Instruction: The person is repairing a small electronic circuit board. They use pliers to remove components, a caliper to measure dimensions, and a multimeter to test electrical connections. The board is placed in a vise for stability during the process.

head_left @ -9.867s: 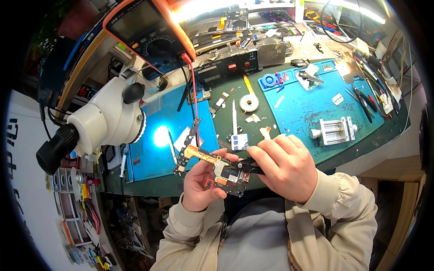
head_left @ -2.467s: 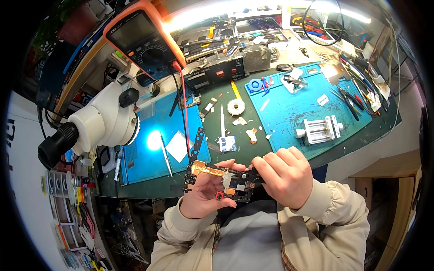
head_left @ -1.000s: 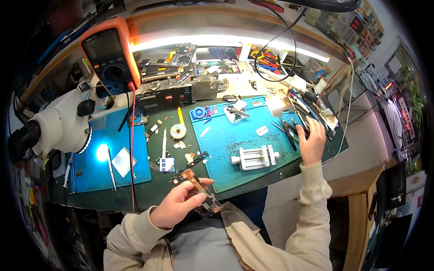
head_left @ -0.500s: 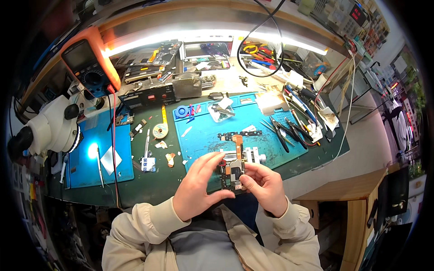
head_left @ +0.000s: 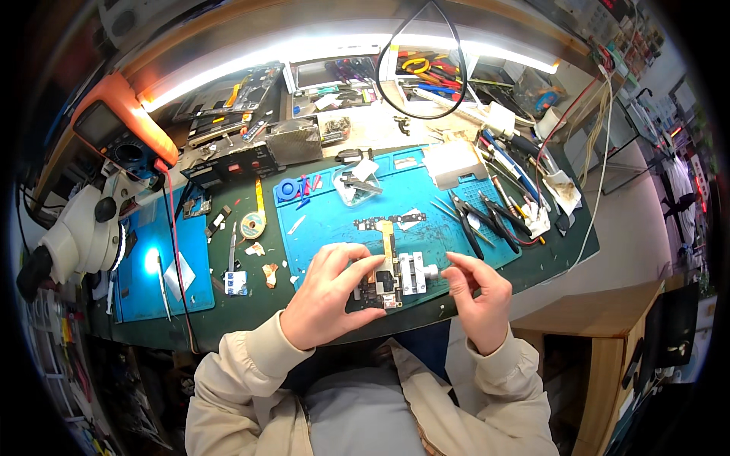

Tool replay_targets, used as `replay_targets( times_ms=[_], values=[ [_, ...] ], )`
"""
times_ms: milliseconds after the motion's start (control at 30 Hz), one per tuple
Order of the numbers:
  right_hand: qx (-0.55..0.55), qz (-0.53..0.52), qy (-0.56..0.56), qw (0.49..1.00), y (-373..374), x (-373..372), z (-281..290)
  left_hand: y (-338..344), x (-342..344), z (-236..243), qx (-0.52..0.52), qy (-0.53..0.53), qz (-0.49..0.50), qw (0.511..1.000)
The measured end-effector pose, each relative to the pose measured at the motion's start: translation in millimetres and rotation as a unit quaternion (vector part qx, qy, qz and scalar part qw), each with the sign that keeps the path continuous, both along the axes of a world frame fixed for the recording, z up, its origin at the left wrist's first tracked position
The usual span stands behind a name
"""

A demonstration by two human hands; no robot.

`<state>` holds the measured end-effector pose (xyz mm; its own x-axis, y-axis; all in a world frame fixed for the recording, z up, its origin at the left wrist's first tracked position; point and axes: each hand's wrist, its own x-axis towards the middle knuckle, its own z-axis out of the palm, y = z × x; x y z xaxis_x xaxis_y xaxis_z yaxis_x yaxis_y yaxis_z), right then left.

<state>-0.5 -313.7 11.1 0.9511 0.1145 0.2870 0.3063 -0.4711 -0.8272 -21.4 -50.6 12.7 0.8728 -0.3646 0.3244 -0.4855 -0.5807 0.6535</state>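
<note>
A dark circuit board (head_left: 387, 282) with black and metal parts lies across my left hand's grasp. An orange-brown flex cable (head_left: 388, 239) runs from it to a narrow dark strip board (head_left: 391, 221) on the blue mat. My left hand (head_left: 323, 292) spans the board, fingertips at its far edge and thumb at its near edge. Right beside the board is a small silver clamp (head_left: 413, 273) with a round knob. Apart from both, to the right of the knob, is my right hand (head_left: 480, 298), thumb and forefinger separated, nothing visible between them.
Pliers (head_left: 465, 224) and tweezers lie on the blue mat's (head_left: 319, 235) right side. A clear tray (head_left: 356, 186) of small parts stands farther back. At the left are a microscope (head_left: 84, 228), an orange multimeter (head_left: 125, 121) and a tape roll (head_left: 252, 225).
My right hand has let go of the board's right edge and moved right. More of the clamp now shows beside the board. The whole view has shifted slightly.
</note>
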Motion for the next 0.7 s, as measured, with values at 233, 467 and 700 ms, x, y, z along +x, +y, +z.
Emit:
replay_targets(
  times_ms=[233,467,700],
  values=[
    [-0.077,0.038,-0.029,0.996,-10,5,-12,-6,5,-10,-0.029,0.018,-0.012,0.999],
    [-0.085,0.035,-0.045,0.995,-9,7,-17,-2,4,-10,-0.043,0.046,-0.016,0.998],
    [-0.083,0.039,-0.050,0.994,-7,6,-16,-1,5,-10,-0.055,0.059,-0.020,0.997]
  ],
)
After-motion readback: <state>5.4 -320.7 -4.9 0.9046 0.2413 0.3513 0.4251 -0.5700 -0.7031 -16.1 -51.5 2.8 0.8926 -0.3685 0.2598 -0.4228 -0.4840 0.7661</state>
